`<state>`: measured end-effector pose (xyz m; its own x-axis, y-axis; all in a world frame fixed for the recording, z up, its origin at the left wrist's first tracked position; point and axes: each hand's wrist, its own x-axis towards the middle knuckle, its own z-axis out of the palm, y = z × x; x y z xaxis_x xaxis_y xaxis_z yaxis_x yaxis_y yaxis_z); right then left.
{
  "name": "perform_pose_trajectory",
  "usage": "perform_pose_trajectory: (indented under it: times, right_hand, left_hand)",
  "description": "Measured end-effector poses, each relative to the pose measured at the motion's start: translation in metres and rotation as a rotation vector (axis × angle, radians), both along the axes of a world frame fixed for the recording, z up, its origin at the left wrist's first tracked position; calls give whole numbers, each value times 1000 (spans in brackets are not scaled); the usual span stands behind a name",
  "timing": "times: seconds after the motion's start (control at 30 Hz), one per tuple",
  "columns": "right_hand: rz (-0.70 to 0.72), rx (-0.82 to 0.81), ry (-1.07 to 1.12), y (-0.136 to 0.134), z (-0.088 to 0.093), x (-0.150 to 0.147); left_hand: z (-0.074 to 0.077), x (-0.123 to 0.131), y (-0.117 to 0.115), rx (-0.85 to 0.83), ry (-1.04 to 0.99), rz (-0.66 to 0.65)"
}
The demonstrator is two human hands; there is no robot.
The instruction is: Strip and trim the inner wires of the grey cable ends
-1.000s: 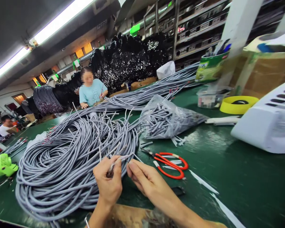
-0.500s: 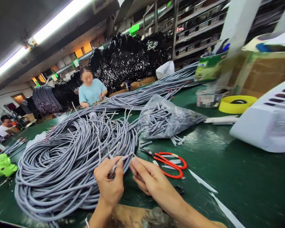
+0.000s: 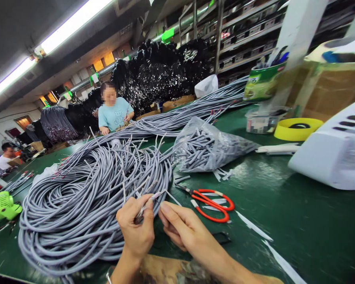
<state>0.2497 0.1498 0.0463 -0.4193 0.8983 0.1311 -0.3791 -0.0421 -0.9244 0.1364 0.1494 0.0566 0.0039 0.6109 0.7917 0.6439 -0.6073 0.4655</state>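
Toward the green worktop's (image 3: 284,213) near edge, the left hand (image 3: 137,225) pinches a slim pale wire end (image 3: 156,195); the right hand (image 3: 182,227) has dipped, hold unclear, uncovering a bent white strand (image 3: 173,197): apparently mid-adjustment.

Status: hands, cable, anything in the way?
Left hand: pinching a cable end. Right hand: fingertips together close by, hold unclear. Cable coil: lying beyond left hand. Scissors: beyond right hand, apart, not blocking.

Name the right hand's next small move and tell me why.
Perhaps shift the right hand up to pinch the bent pale strand: it juts out beyond the left hand, which grips thin wires, and passes close by the right hand.
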Motion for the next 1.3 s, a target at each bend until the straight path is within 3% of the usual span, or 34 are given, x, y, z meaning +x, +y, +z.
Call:
perform_pose_trajectory:
  times: [0.2, 0.63, 0.9, 0.97, 1.03, 1.1, 1.17, 1.3]
  right_hand:
    - [60, -115, 47, -1, 2, -1]
    - [76, -127, 55, 2, -3, -1]
    - [-79, -235, 119, 0, -2, -5]
    - [-175, -275, 164, 7, 3, 4]
    - [-367, -276, 232, 16, 10, 19]
    - [-581, -172, 252, 23, 17, 32]
    - [-688, 26, 103, 23, 20, 37]
    - [-624, 414, -346, 15, 19, 30]
  left_hand:
    - [-2, 0, 1, 20, 12, 6]
    - [-4, 0, 1, 38, 8, 17]
    - [-5, 4, 2, 54, 120, 0]
    - [-7, 5, 1, 56, 157, -42]
    - [-7, 5, 0, 45, 167, -82]
    - [-5, 4, -1, 9, 110, -72]
    - [-2, 3, 0, -52, 19, -43]
    - [5, -1, 2, -163, -7, -84]
